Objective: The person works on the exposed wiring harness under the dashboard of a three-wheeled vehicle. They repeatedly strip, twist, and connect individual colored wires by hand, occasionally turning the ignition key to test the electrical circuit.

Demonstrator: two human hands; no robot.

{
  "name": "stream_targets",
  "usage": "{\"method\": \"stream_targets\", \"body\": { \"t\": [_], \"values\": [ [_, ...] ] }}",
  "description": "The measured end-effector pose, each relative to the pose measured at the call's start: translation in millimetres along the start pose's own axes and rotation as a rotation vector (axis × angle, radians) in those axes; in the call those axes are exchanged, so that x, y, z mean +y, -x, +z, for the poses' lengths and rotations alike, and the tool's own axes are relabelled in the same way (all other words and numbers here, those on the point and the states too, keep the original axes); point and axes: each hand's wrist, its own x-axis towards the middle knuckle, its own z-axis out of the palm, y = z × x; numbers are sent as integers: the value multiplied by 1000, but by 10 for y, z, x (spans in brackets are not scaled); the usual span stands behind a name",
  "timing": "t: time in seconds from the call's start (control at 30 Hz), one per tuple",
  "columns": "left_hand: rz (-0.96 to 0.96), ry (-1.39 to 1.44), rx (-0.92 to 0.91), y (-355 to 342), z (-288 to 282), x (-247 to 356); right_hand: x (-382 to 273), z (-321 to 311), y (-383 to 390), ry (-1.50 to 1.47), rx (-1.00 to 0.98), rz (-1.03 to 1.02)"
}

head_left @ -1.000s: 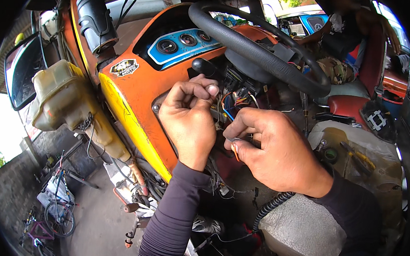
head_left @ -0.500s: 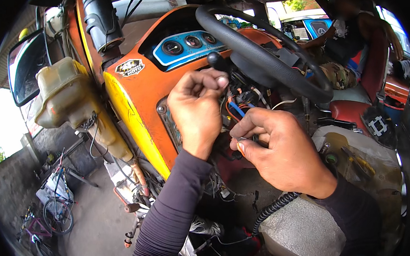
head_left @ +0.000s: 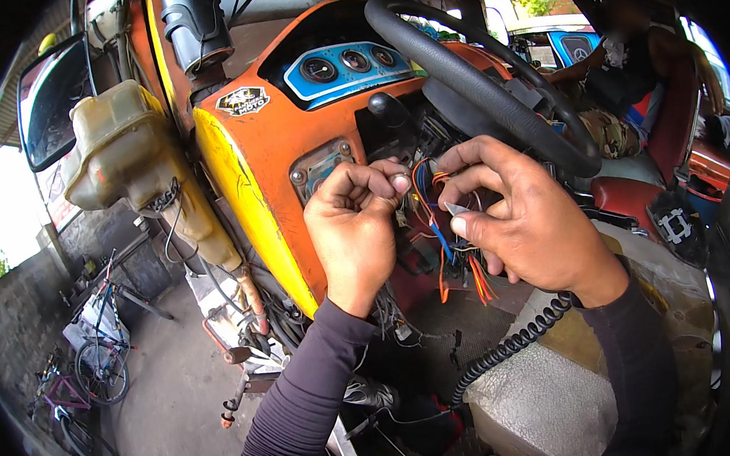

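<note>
My right hand (head_left: 529, 230) pinches a small, pointed grey piece (head_left: 454, 208) near the wires (head_left: 442, 238). My left hand (head_left: 353, 227) is curled beside them; I cannot tell whether it grips anything.

Fisheye view from the wearer's head, left lens of a side-by-side pair, aimed down and forward, left hand (head_left: 352, 231) and right hand (head_left: 536, 229) at close range, upper edge of orange dashboard (head_left: 277, 142) farther off

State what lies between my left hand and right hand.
In the head view, coloured wires, orange and blue among them, hang between your left hand and right hand.
</note>
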Motion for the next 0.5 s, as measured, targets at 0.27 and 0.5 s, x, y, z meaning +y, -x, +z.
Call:
{"method": "stream_targets", "body": {
  "t": [0.27,0.5],
  "values": [
    [-81,33,11,150,-20,-14,56,-18,-31,-48,-132,197],
    [-118,43,12,208,-6,22,182,85,-44,59,-207,132]
  ]
}}
